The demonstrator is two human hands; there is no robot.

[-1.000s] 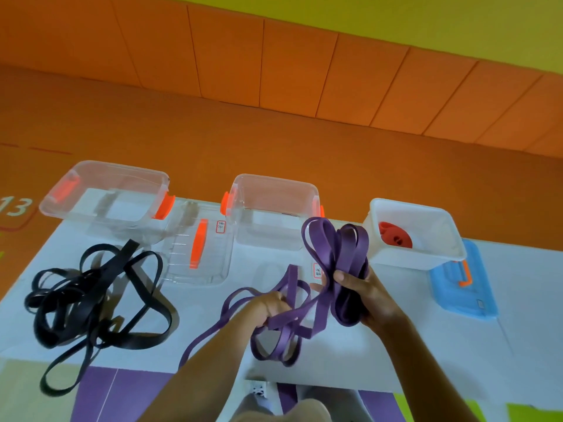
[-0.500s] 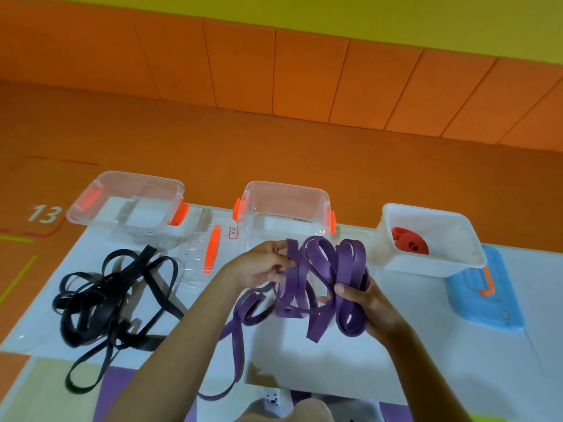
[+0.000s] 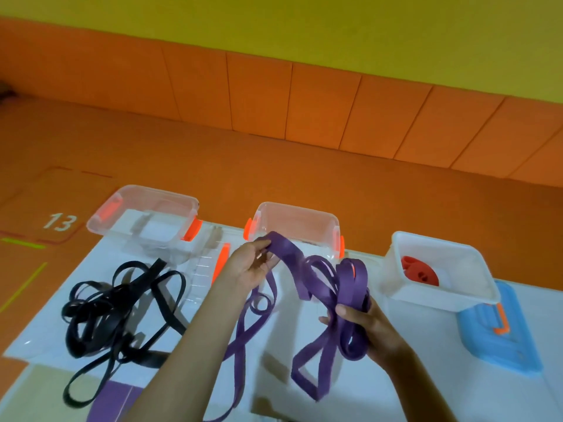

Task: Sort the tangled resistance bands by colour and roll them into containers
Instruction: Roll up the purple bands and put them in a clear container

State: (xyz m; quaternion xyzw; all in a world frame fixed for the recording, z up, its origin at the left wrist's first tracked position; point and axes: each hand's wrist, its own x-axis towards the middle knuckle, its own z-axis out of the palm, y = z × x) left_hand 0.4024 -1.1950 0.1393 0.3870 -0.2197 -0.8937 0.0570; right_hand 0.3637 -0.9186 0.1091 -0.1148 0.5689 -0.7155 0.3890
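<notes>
Your left hand [image 3: 251, 268] pinches one strand of the purple bands [image 3: 353, 278] between thumb and fingers, raised in front of the middle clear container [image 3: 297, 219]. Your right hand [image 3: 364, 327] has its fingers curled round a bundle of gathered purple loops, held above the white table [image 3: 420, 376]. From the two hands — one high, one lower and to the right — loose purple loops hang toward the table's near edge.

At left, the black bands [image 3: 154, 272] lie in a tangled heap on the table, apart from the purple ones, in front of the left clear container [image 3: 146, 202]. A clear lid [image 3: 202, 269] with an orange handle lies between the two clear containers. At right, a red band [image 3: 419, 269] sits rolled inside the white container [image 3: 426, 295] — a blue lid [image 3: 502, 345] lies just beside it.
</notes>
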